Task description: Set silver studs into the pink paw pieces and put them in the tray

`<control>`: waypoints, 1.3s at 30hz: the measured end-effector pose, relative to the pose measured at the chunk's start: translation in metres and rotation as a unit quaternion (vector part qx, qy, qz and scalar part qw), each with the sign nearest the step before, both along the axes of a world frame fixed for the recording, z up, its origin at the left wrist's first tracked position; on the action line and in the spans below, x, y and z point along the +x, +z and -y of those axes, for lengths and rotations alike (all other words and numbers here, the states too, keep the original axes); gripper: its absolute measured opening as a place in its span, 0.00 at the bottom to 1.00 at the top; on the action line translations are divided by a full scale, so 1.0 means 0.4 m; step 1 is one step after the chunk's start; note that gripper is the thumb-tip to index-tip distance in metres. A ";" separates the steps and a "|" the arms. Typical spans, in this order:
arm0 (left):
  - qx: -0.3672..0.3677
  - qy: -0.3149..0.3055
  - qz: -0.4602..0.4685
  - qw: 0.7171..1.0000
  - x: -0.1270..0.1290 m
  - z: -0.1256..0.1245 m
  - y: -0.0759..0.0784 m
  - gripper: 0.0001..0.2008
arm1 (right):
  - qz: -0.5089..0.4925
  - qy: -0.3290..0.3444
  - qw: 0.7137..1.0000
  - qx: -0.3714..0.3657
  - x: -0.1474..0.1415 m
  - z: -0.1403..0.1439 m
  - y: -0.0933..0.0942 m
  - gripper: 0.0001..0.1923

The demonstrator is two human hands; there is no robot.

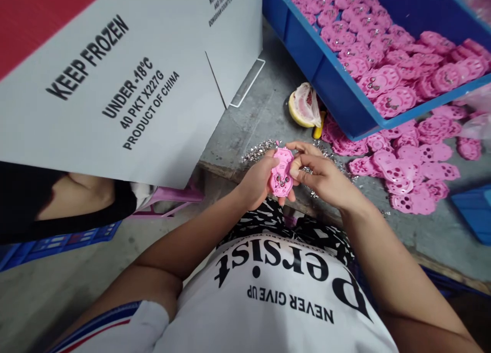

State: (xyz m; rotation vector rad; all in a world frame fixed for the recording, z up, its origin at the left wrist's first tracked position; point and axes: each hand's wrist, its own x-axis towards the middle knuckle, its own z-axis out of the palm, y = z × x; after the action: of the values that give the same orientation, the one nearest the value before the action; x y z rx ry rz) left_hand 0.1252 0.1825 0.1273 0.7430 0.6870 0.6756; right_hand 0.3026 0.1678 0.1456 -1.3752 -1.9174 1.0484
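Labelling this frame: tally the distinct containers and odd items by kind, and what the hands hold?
Blue plastic bins: 2
White "KEEP FROZEN" cardboard box: 1
Peeled pomelo piece: 1
Pink plastic shell held in left hand and right hand: 1
Total: 5
Loose pink shells: too many to count.

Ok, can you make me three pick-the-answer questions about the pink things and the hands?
1. Where does the flat pink plastic piece sit?
A in the blue plastic crate
B between both hands
C on the white cardboard box

2. What colour is the crate?
A blue
B green
C yellow

3. How is the left hand?
A flat on the table
B closed on the piece
C inside the crate

Answers: 1 B, left hand and right hand grip it. 2 A, its walls are blue. 3 B, fingers curl around it.
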 end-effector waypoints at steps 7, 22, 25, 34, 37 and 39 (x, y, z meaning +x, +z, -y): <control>-0.007 -0.053 -0.031 0.998 0.004 -0.004 -0.008 0.20 | 0.058 0.088 0.994 -0.016 0.027 -0.020 0.010 0.12; -0.024 -0.089 -0.022 0.996 0.030 -0.005 -0.015 0.17 | 0.013 0.130 0.991 -0.041 0.042 -0.027 0.022 0.13; -0.032 -0.089 -0.015 0.995 0.034 -0.003 -0.013 0.16 | -0.002 0.125 0.991 -0.050 0.043 -0.021 0.025 0.13; -0.015 -0.071 0.042 0.997 0.040 0.006 -0.024 0.21 | -0.038 0.042 0.997 -0.052 0.043 -0.006 0.002 0.09; -0.010 -0.067 0.053 0.996 0.036 0.007 -0.029 0.25 | -0.077 -0.010 0.995 -0.059 0.041 0.004 -0.012 0.09; -0.009 -0.073 0.041 0.996 0.030 0.007 -0.028 0.27 | -0.111 -0.020 0.991 -0.075 0.041 0.009 -0.017 0.09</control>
State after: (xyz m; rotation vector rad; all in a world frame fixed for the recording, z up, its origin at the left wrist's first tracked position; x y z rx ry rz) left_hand 0.1374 0.1798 0.1161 0.7380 0.5566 0.5620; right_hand 0.3192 0.1643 0.1386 -1.3103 -1.6730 1.2907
